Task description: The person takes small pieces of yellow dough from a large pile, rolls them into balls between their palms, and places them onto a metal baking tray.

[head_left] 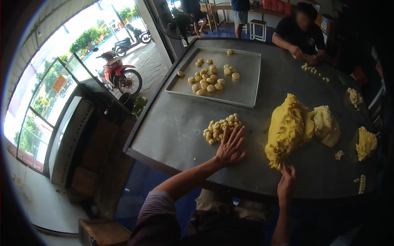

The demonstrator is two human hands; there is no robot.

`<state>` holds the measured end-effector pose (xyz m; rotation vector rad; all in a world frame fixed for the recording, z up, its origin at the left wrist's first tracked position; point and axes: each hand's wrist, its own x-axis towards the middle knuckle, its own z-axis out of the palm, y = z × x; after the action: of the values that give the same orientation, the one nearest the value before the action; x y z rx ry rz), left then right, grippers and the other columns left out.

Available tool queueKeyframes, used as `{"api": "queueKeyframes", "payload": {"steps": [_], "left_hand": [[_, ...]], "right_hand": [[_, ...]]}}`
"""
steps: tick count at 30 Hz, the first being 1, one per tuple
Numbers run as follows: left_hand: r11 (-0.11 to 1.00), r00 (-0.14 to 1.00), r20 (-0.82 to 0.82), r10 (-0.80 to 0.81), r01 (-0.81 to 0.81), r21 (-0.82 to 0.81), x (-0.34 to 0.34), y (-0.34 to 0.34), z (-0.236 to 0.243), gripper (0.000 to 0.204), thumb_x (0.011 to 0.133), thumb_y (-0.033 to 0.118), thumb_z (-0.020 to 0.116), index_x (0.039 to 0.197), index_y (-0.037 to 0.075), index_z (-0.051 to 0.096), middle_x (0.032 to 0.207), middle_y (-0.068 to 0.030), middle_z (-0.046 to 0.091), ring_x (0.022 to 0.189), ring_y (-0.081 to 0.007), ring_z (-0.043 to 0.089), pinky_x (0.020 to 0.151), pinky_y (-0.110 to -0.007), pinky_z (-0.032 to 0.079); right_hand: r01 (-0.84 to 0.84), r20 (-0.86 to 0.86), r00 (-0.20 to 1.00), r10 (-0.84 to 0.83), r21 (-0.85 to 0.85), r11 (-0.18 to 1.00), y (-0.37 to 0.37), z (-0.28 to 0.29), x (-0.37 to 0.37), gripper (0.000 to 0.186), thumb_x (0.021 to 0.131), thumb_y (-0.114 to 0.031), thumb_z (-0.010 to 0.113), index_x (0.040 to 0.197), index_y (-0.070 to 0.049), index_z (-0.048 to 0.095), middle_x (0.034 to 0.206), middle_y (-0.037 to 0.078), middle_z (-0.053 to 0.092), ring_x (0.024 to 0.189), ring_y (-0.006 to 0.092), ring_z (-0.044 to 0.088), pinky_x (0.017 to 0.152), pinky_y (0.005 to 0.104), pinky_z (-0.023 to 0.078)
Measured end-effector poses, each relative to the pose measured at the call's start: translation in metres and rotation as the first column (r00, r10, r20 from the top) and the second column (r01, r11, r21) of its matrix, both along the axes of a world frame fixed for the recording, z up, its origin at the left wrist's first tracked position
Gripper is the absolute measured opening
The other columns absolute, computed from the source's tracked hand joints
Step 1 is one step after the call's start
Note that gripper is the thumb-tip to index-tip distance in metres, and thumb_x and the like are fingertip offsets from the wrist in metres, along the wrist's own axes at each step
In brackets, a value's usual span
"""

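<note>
My left hand lies palm down on the metal table with its fingers spread, touching the near right side of a pile of small pale dough balls. Nothing shows in its grasp, though what lies under the palm is hidden. To the right rises a big rough lump of yellow dough. At that lump's near tip is my right hand, its fingers bent and pinching the dough's edge. Against the yellow lump's right side rests a paler lump of dough.
A shallow metal tray with several rounded dough balls sits farther back. More yellow dough and small dough bits lie at the right. Across the table, a person handles small pieces. A wooden box stands at lower left.
</note>
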<state>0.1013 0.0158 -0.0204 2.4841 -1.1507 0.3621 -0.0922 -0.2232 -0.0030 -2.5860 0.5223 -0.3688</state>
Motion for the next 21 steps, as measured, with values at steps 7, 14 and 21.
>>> {"api": "queueKeyframes", "payload": {"steps": [7,14,21], "left_hand": [[0.982,0.982,0.043,-0.186,0.184,0.034,0.012,-0.008,0.002,0.044,0.090,0.035,0.060,0.114,0.000,0.052,0.152,-0.0266,0.035,0.151,-0.0457,0.022,0.121,-0.069,0.008],[0.998,0.994,0.092,-0.058,0.057,0.007,-0.003,0.004,-0.002,0.042,0.090,0.035,0.063,0.108,-0.002,0.057,0.137,-0.0247,0.043,0.139,-0.0448,0.036,0.120,-0.069,0.013],[0.999,0.963,0.266,0.037,-0.031,-0.026,-0.005,0.000,0.000,0.031,0.088,0.027,0.068,0.104,0.002,0.062,0.122,-0.0159,0.053,0.124,-0.0322,0.048,0.116,-0.061,0.022]], "right_hand": [[-0.005,0.126,0.992,0.013,-0.064,0.998,-0.013,-0.007,0.008,0.036,0.090,0.001,0.067,0.125,0.002,0.068,0.111,0.018,0.069,0.102,0.0366,0.065,0.088,0.0442,0.054],[-0.147,-0.052,0.988,0.143,-0.098,0.984,-0.034,0.026,0.011,0.034,0.083,0.003,0.070,0.117,0.001,0.071,0.107,0.017,0.066,0.094,0.0348,0.062,0.089,0.0421,0.053],[-0.001,0.010,1.000,0.002,-0.110,0.994,-0.048,0.004,-0.001,0.045,0.089,0.002,0.066,0.133,0.003,0.059,0.136,0.023,0.054,0.124,0.0373,0.053,0.102,0.0432,0.049]]}}
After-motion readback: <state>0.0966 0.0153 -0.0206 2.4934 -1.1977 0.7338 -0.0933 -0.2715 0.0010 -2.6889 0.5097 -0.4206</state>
